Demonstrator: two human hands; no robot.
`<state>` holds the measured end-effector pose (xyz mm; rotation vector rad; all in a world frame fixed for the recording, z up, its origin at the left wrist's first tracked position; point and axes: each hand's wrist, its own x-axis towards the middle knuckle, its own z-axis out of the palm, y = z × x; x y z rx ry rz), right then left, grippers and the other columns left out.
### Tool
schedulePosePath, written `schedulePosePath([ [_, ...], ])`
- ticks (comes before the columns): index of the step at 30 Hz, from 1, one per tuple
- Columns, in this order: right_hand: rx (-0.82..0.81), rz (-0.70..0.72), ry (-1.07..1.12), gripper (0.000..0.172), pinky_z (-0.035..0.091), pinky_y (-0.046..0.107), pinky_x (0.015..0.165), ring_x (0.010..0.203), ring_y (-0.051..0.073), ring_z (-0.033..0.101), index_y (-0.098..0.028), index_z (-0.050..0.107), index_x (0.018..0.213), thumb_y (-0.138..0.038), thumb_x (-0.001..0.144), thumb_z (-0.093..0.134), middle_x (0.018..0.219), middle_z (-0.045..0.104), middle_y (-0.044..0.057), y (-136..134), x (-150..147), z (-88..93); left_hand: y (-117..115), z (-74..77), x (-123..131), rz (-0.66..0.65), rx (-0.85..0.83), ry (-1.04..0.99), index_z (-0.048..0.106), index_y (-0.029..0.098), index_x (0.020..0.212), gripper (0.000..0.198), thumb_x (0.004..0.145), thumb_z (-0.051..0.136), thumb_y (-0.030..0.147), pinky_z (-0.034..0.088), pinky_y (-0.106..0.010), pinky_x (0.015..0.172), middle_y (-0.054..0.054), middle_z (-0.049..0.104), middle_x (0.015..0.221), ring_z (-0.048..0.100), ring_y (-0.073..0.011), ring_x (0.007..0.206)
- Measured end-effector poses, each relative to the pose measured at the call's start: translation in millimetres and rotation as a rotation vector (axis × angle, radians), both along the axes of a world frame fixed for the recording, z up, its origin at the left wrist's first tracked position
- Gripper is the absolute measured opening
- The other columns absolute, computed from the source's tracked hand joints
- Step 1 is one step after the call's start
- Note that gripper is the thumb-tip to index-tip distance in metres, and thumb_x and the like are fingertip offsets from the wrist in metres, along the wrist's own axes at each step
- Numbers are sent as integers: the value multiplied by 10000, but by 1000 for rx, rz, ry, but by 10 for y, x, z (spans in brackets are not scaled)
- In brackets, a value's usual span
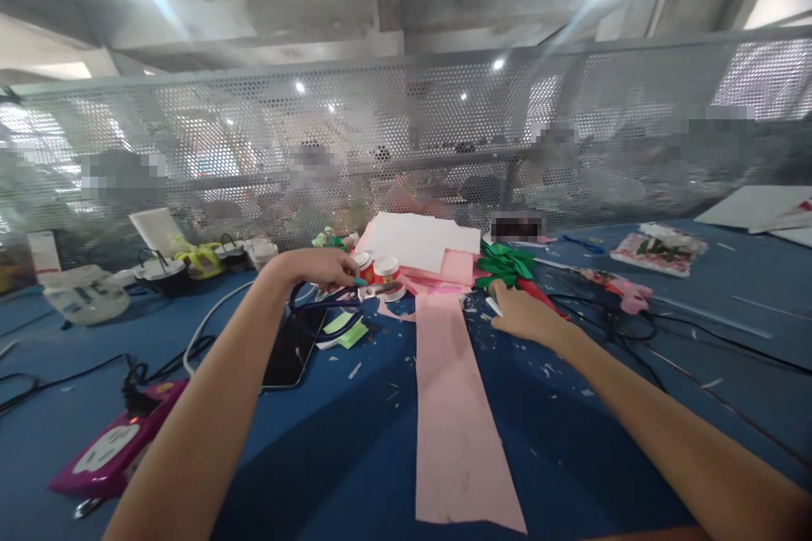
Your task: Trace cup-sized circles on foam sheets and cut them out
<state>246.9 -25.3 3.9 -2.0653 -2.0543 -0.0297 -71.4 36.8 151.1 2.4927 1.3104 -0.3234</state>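
Note:
My left hand (326, 269) is closed at the pivot of a pair of dark blue-handled scissors (336, 330), whose blades point right. A small teal bit shows at its fingertips. Beside the green paper pieces (507, 260), my right hand (517, 310) pinches a small white piece (493, 306), too small to name. Between my arms a long pink paper strip (460, 423) lies flat, running toward me. Its far end meets a stack of white and pink sheets (412, 241). Two small white-lidded red jars (386, 269) stand near the scissors' blades.
A dark tablet or phone (288, 351) and green-white sticky notes (346, 330) lie left of the strip. The purple power strip (120, 439) sits by my left forearm. Cables and a pink glue gun (628, 292) are at right. A perforated metal screen (406, 135) stands behind.

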Motion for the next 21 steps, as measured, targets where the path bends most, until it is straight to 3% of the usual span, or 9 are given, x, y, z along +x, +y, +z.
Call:
schedulePosePath([
  [3, 36, 83, 155, 514, 410, 278, 526, 622, 211, 620, -146, 359, 1260, -101, 752, 429, 733, 614, 70, -16, -57, 37, 201, -204, -65, -38, -224, 13, 635, 171, 959, 321, 690, 508, 293, 396, -217, 584, 2, 584, 652, 453, -100, 561],
  [6, 70, 210, 733, 377, 403, 238, 398, 400, 136, 550, -223, 395, 1231, -224, 855, 359, 646, 585, -5, -28, -157, 94, 335, -357, -103, -68, -247, 62, 641, 169, 972, 331, 689, 514, 284, 389, -200, 580, -10, 614, 696, 484, -107, 603],
  [8, 38, 300, 1185, 305, 432, 243, 384, 399, 133, 553, -221, 463, 1129, -319, 843, 420, 625, 581, -19, -50, -238, 140, 369, -401, -90, -19, -206, 63, 600, 163, 1071, 393, 722, 485, 303, 401, -200, 591, -33, 647, 761, 532, -126, 664],
  [11, -225, 491, 1673, 262, 512, 292, 545, 609, 162, 631, -188, 516, 993, -373, 810, 488, 765, 657, 53, -126, -343, 213, 337, -396, 4, -6, -78, 101, 558, 165, 1140, 436, 747, 464, 329, 420, -202, 662, -63, 668, 938, 577, -146, 793],
  [13, -357, 593, 1831, 250, 510, 280, 606, 699, 154, 637, -187, 526, 922, -408, 805, 509, 881, 676, 80, -191, -395, 241, 288, -376, 90, -65, 35, 147, 591, 170, 1091, 404, 745, 473, 340, 413, -208, 723, -69, 648, 1052, 572, -155, 867],
  [14, -365, 609, 1880, 237, 492, 245, 565, 653, 133, 626, -196, 521, 884, -414, 793, 536, 869, 682, 65, -220, -417, 244, 267, -372, 128, -92, 82, 170, 608, 168, 1063, 388, 741, 483, 343, 407, -217, 744, -72, 643, 1073, 567, -161, 880],
  [17, -307, 582, 1944, 232, 351, 173, 393, 407, 77, 494, -212, 480, 753, -424, 777, 573, 613, 635, -19, -266, -474, 220, 269, -415, 175, -128, 138, 213, 646, 154, 975, 336, 707, 545, 330, 396, -239, 749, -73, 665, 1006, 560, -170, 837],
  [21, -321, 588, 1931, 407, 277, 197, 351, 342, 94, 430, -198, 467, 651, -561, 825, 405, 462, 539, -17, -217, -506, 157, 432, -583, 87, -149, 106, 83, 638, 171, 968, 340, 702, 567, 370, 388, -213, 733, -33, 656, 972, 545, -149, 832],
])
